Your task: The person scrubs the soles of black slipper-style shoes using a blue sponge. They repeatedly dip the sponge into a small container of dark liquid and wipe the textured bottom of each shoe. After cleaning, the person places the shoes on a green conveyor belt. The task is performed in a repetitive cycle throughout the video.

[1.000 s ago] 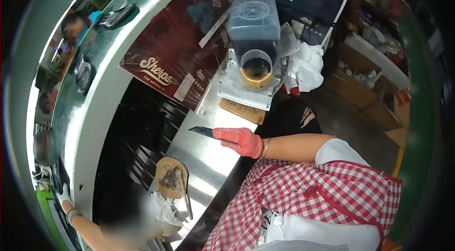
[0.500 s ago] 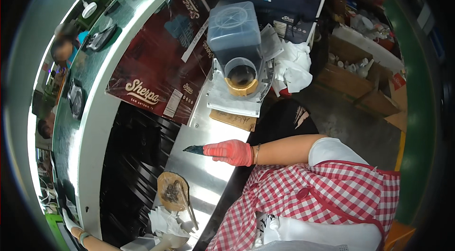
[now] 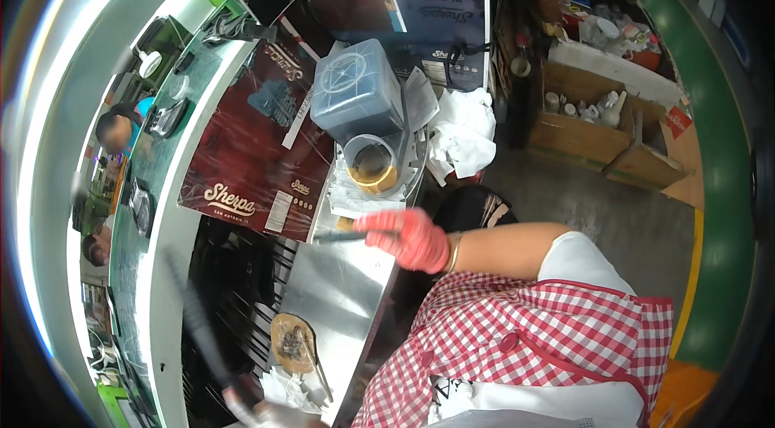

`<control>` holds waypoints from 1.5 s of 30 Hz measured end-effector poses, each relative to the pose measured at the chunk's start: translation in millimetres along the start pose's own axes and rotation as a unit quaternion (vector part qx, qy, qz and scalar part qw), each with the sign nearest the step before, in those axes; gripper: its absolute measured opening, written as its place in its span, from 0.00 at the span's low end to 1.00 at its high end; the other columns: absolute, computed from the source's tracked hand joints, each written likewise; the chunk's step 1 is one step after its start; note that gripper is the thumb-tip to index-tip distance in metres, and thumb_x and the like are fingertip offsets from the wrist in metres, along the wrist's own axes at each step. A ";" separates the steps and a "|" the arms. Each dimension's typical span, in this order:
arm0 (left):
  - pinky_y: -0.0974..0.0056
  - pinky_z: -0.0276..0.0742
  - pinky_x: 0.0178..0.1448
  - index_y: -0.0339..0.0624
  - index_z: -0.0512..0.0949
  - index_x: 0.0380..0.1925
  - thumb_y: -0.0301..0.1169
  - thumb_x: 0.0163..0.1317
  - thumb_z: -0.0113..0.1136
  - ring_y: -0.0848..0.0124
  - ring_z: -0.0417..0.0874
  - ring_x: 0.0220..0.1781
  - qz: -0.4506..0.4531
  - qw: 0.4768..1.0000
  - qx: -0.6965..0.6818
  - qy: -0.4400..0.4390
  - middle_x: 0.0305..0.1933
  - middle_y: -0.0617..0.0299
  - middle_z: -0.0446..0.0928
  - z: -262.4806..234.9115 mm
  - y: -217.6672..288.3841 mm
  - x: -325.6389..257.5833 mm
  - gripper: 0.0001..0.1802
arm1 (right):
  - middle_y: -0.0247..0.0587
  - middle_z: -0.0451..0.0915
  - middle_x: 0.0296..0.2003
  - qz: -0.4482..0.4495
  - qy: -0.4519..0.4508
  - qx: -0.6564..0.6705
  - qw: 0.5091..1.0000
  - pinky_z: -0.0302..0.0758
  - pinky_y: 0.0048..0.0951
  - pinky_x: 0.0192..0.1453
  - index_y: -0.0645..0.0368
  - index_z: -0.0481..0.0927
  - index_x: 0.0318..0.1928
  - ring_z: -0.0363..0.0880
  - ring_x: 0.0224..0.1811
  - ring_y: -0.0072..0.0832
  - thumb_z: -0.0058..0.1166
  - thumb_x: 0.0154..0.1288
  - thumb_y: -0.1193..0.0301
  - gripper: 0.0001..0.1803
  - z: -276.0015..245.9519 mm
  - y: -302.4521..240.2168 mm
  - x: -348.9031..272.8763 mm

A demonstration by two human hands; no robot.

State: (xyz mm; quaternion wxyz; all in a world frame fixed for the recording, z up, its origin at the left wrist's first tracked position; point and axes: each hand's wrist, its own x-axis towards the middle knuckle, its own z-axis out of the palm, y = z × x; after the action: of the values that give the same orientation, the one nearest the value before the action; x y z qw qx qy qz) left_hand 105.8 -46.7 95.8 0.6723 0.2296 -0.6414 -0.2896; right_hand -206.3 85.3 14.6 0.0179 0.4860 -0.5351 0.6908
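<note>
My right hand (image 3: pixel 408 241), in a red glove, is raised over the metal bench (image 3: pixel 335 287). Its fingers pinch a thin dark flat piece (image 3: pixel 343 237), which points left and is seen nearly edge-on. At the lower edge my left hand (image 3: pixel 278 414), in a pale glove, is partly cut off and smeared by motion. A long black stick-like tool (image 3: pixel 202 327) slants up and left from it, also blurred. Below my right hand, a round tan pad (image 3: pixel 282 339) with a dark smudge lies on the bench. Tweezers (image 3: pixel 321 371) rest across its right side.
A clear bluish container (image 3: pixel 355 89) and a cup with a yellow-brown rim (image 3: pixel 373 174) stand at the bench's far end. Crumpled white tissue (image 3: pixel 462 133) lies beside them. Cardboard boxes (image 3: pixel 585 133) sit on the right; a white-edged counter (image 3: pixel 165 299) runs along the left.
My right hand has lifted and turned the dark piece edge-on. My left hand has come from the left counter to the lower middle, now with the long black tool. The view has shifted.
</note>
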 end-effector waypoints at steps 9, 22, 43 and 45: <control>0.55 0.64 0.63 0.43 0.66 0.60 0.36 0.52 0.64 0.55 0.69 0.60 -0.210 0.928 0.147 -0.270 0.62 0.51 0.63 22.7 -57.0 -129.0 0.34 | 0.33 0.78 0.26 0.245 0.030 0.008 0.969 0.73 0.19 0.30 0.59 0.79 0.42 0.76 0.24 0.17 0.55 0.62 0.65 0.13 -91.6 -8.8 100.4; 0.46 0.72 0.57 0.40 0.68 0.56 0.55 0.63 0.44 0.48 0.73 0.55 -0.704 0.537 -0.462 -0.050 0.58 0.48 0.70 64.3 -90.0 -129.2 0.32 | 0.36 0.79 0.29 0.351 -0.081 -0.065 0.931 0.72 0.23 0.32 0.59 0.80 0.42 0.77 0.24 0.21 0.55 0.61 0.59 0.17 -74.2 16.8 114.0; 0.51 0.78 0.53 0.53 0.57 0.65 0.46 0.64 0.48 0.48 0.71 0.58 -0.645 0.577 -0.495 -0.078 0.62 0.47 0.64 99.8 -56.2 -101.1 0.30 | 0.31 0.78 0.30 0.388 -0.044 0.009 0.920 0.64 0.12 0.25 0.61 0.79 0.41 0.71 0.22 0.11 0.51 0.65 0.61 0.16 -87.7 37.4 101.2; 0.52 0.78 0.52 0.51 0.55 0.66 0.50 0.64 0.46 0.48 0.72 0.58 -0.648 0.555 -0.517 -0.074 0.62 0.46 0.63 96.7 -65.9 -110.2 0.33 | 0.29 0.78 0.26 0.383 -0.009 0.113 0.917 0.61 0.10 0.19 0.59 0.79 0.38 0.71 0.19 0.10 0.49 0.67 0.63 0.12 -67.0 23.4 85.0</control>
State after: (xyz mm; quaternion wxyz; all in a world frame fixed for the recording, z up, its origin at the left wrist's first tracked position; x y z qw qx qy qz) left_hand 2.2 -13.2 -22.5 0.2570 0.1742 -0.1073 -0.9445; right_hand -307.5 83.9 59.4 -0.3080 0.2491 -0.5992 0.6958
